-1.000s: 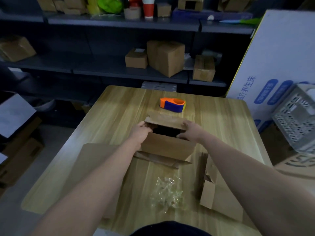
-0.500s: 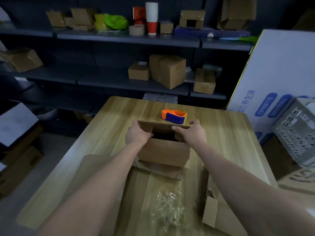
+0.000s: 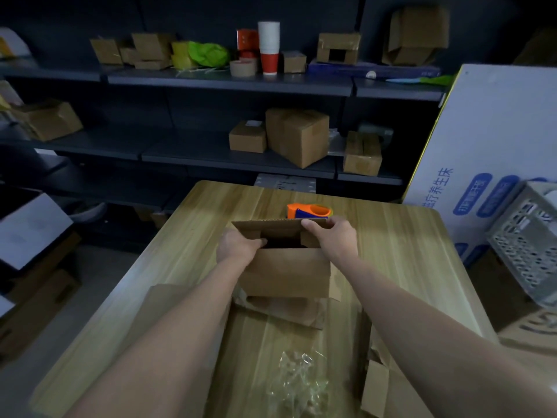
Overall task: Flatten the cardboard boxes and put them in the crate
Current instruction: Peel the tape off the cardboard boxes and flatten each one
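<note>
An open cardboard box stands a little past the middle of the bench, still in its box shape, so flattening it is not yet done. The left hand is on its left side with the fingers curled over the rim into the dark opening, and the right hand pinches the raised far flap at its right end, thumb on the near face. Just behind the flap, toward the bench's far edge, sits an orange and blue tape dispenser. Some work looks finished: a flattened sheet of cardboard lies at the near left of the bench under the left forearm, and another collapsed piece lies at the near right corner, with crumpled clear tape between them near the front edge. The grey crate stands off the bench's right edge, and no cardboard can be made out in it, so by my reading all the crating remains.
</note>
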Demonstrator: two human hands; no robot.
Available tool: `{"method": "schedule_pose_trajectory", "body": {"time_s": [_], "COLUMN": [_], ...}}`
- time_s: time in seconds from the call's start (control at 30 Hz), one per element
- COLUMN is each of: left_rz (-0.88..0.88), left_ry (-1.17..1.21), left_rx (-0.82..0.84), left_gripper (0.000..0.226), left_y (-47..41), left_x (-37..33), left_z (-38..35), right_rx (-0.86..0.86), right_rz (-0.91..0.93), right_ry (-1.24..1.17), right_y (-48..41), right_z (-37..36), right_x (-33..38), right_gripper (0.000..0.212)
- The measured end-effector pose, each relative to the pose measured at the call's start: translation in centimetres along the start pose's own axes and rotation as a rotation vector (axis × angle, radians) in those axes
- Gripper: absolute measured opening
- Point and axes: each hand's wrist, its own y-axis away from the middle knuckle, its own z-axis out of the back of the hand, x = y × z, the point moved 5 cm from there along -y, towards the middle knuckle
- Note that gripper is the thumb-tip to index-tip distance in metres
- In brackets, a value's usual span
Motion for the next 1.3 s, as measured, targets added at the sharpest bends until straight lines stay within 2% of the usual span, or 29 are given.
{"method": "schedule_pose_trajectory", "body": {"time_s": [0.1, 0.23, 0.47, 0.57, 0.67, 0.7, 0.73, 0.87, 1.0, 1.1, 1.27, 1.3], "left_rz": [0.039, 0.011, 0.120, 0.110, 0.060, 0.035, 0.010, -0.095, -0.107, -0.060, 0.099, 0.129], "left_ry": [0.031, 0.099, 0.374, 0.448, 0.453, 0.444, 0.441, 0.449, 0.461, 0.571, 0.790, 0.862], "left_rx": [-0.060, -0.131, -0.012, -0.004, -0.052, -0.080, -0.108, -0.200, -0.228, -0.190, -0.165, -0.148], "left_gripper": [0.034, 0.041, 0.034, 0.033, 0.029, 0.028, 0.027, 0.037, 0.053, 0.048, 0.038, 0.038], "left_y": [-0.1, 0.4, -1.1, -1.2, -0.9, -0.8, -0.8, -1.1, -2.1, -3.3, -5.2, -5.6], "left_x": [0.4, 0.7, 1.7, 1.5, 1.2, 1.2, 1.2, 1.4, 1.6, 2.1, 4.0, 4.3], "left_z": [0.4, 0.5, 0.9, 1.1, 1.2, 1.3, 1.4, 2.4, 3.3, 3.2, 2.9, 2.8], "right_rx": [0.025, 0.029, 0.108, 0.159, 0.211, 0.199, 0.174, 0.134, 0.134, 0.145, 0.219, 0.255], "right_rz": [-0.002, -0.004, -0.034, -0.082, -0.164, -0.172, -0.159, -0.072, -0.074, -0.126, -0.047, -0.033], "right_ry": [0.002, 0.025, -0.007, 0.021, 0.125, 0.169, 0.188, 0.203, 0.242, 0.222, 0.201, 0.240], "right_y": [0.1, -0.2, -1.2, -1.0, -0.5, -0.3, -0.3, 0.1, 0.7, 1.2, 1.8, 1.9], "right_z": [-0.3, -0.2, 0.4, -0.2, -1.1, -1.3, -1.5, -2.3, -3.3, -3.8, -4.9, -5.3], "right_x": [-0.2, 0.4, 0.8, 1.1, 1.5, 1.9, 2.3, 3.6, 3.6, 3.9, 6.0, 6.1], "right_gripper": [0.065, 0.066, 0.043, 0.061, 0.102, 0.110, 0.108, 0.076, 0.068, 0.057, 0.004, 0.009]}}
